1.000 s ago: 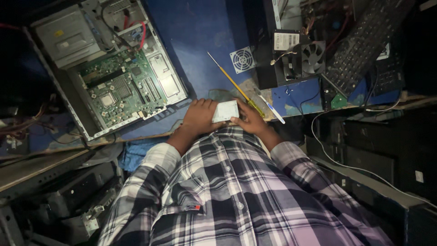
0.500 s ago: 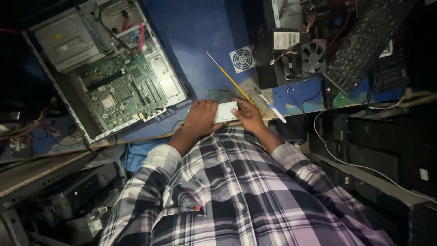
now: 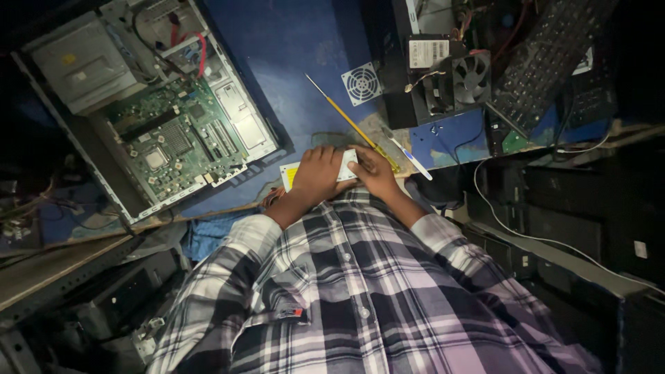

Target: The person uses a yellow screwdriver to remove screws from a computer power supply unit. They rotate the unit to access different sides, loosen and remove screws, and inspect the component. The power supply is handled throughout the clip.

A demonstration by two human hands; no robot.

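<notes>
White flat component [image 3: 346, 165] is being gripped between left hand [image 3: 317, 173] and right hand [image 3: 374, 170]; supporting both edges evenly above the blue bench [image 3: 291, 55] is preventing flexing.

Single head camera looks steeply down, fairly near the workbench [image 3: 291, 48].

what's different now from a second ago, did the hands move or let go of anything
The left hand has slid further over the small white box, covering most of it; the right hand has closed in against its right end. Neither let go. The open computer case and yellow-handled screwdriver lie as before.
</notes>
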